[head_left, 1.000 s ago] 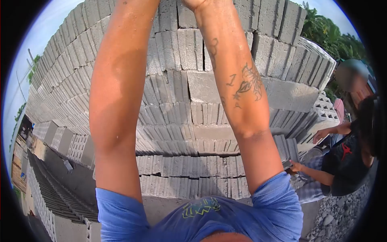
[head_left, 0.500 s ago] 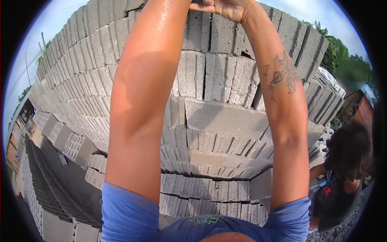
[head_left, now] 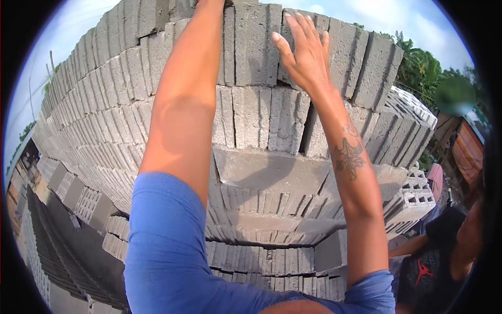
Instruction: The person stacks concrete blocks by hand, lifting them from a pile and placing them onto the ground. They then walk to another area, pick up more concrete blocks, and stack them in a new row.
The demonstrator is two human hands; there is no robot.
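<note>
My right hand [head_left: 304, 52], fingers spread and pointing up, lies against the front of the top row of grey concrete blocks [head_left: 257, 49]. Nothing is held in it. My left arm reaches up to the top edge of the stack; only a sliver of my left hand [head_left: 210, 3] shows at the frame's upper border, so its fingers and anything in them are out of sight. Below, further rows of blocks [head_left: 272, 170] form a tall wall, some set on end and some laid lengthwise.
A co-worker in a black shirt [head_left: 431, 261] stands close at the lower right. Hollow blocks [head_left: 415, 196] jut out on the right side. At the lower left are more rows of blocks [head_left: 91, 201] beside a dark strip of ground.
My right hand has come down and opened flat against the blocks. My left arm still reaches up. The view has shifted, and the co-worker has raised their head.
</note>
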